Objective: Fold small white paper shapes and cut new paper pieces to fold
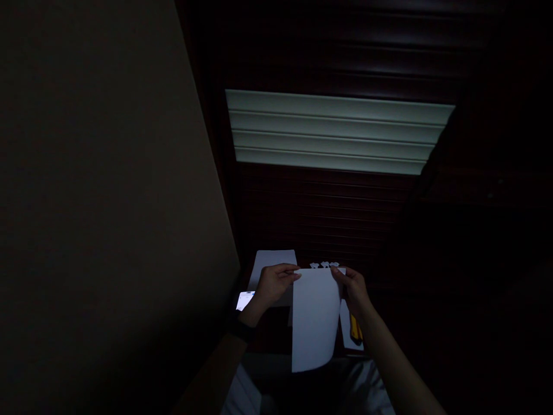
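Observation:
I hold a white sheet of paper (pixel 314 316) upright over a dark table, its lower edge hanging toward my lap. My left hand (pixel 273 283) pinches the sheet's top left corner. My right hand (pixel 353 286) pinches its top right corner. Just behind the sheet's top edge sit three small white folded paper pieces (pixel 325 264) in a row. The room is very dark.
Another white sheet (pixel 273 260) lies flat behind my left hand. A lit phone screen (pixel 244 300) glows at the table's left edge. A yellow tool (pixel 355 329) lies under my right wrist. A wall stands at left; a lit shutter strip (pixel 337 132) is ahead.

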Demonstrator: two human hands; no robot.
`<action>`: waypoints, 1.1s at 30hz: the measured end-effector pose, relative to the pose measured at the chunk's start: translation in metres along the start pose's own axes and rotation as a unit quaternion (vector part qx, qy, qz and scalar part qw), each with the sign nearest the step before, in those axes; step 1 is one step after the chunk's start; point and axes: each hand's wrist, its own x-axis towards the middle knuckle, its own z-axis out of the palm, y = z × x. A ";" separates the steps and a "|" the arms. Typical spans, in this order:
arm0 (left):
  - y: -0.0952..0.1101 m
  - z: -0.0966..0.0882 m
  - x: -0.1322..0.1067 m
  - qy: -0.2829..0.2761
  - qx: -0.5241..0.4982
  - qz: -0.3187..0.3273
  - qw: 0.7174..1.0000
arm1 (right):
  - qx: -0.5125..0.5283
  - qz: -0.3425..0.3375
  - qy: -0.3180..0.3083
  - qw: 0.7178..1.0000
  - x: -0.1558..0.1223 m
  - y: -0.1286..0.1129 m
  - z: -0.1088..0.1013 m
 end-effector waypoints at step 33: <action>-0.082 0.012 -0.049 0.015 -0.035 -0.088 0.995 | -0.058 0.013 0.064 0.996 -0.009 0.102 -0.045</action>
